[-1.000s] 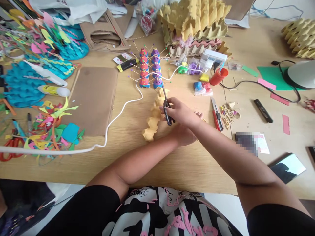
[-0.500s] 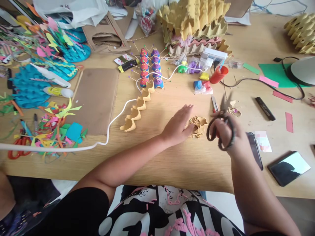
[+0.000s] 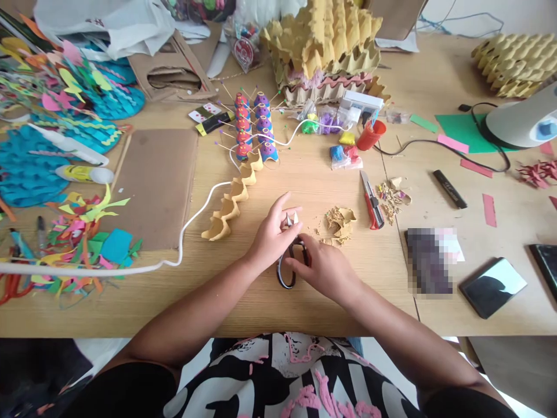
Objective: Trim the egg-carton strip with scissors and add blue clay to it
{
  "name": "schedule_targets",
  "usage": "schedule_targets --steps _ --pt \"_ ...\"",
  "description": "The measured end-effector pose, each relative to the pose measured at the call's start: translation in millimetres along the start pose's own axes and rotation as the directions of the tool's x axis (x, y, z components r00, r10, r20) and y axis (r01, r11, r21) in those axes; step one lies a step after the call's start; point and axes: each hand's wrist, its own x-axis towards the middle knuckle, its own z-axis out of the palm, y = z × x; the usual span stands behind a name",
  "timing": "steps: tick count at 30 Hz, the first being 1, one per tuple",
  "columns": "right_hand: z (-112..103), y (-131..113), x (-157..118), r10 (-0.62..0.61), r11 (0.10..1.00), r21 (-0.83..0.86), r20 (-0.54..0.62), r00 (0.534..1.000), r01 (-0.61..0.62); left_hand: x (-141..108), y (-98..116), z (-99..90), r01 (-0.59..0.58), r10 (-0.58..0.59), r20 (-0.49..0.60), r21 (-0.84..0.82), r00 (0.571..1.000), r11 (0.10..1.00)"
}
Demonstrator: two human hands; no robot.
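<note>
In front of my body, both hands are on a pair of dark-handled scissors. My left hand is closed around the blades, whose tips show between thumb and fingers. At the handle loops, my right hand grips with curled fingers, partly hiding them. Just beyond the right hand lie torn yellow egg-carton scraps. To the left, a cut strip of egg-carton cups stretches away toward two painted rows, one red and one purple, with pins sticking out.
A red utility knife lies to the right with its blade out. Stacked egg cartons stand at the back. A white cable crosses the left side, near cardboard and paper scraps. A red cup stands behind.
My right hand has brought the scissors left from beside the knife to my left hand. My left hand has moved left, away from the scraps, and closed on the blades.
</note>
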Motion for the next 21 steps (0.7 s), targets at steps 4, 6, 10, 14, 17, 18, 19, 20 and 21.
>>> schedule_targets --steps 4,6,10,14,17,18,19,20,21 --pt "-11 21 -4 -0.084 0.988 0.118 -0.091 0.992 0.094 5 -1 -4.9 0.063 -0.069 -0.041 -0.147 0.997 0.987" --pt "-25 42 -1 -0.034 0.997 0.052 -0.318 0.947 0.054 8 -1 -8.0 0.094 -0.104 -0.033 -0.22 0.994 0.971" --pt "-54 88 14 0.051 0.978 -0.137 -0.577 0.815 -0.158 12 1 -12.7 0.17 -0.184 -0.005 -0.356 0.983 0.919" --pt "-66 113 25 0.194 0.877 -0.267 -0.564 0.803 -0.4 14 3 -19.2 0.314 -0.287 0.13 -0.474 0.949 0.823" --pt "-65 121 30 0.293 0.823 -0.286 -0.527 0.798 -0.491 17 3 -26.2 0.389 -0.285 0.274 -0.496 0.919 0.776" --pt "-64 124 31 0.298 0.823 -0.283 -0.524 0.798 -0.493 18 3 -28.3 0.403 -0.275 0.312 -0.498 0.909 0.768" --pt "-63 128 33 0.294 0.828 -0.275 -0.528 0.797 -0.488 18 2 -30.1 0.412 -0.265 0.34 -0.497 0.902 0.763" --pt "-63 133 35 0.288 0.837 -0.263 -0.533 0.795 -0.48 19 2 -31.4 0.415 -0.256 0.357 -0.496 0.898 0.763" --pt "-64 137 36 0.283 0.848 -0.248 -0.537 0.795 -0.469 20 1 -32.0 0.411 -0.246 0.364 -0.496 0.898 0.765"
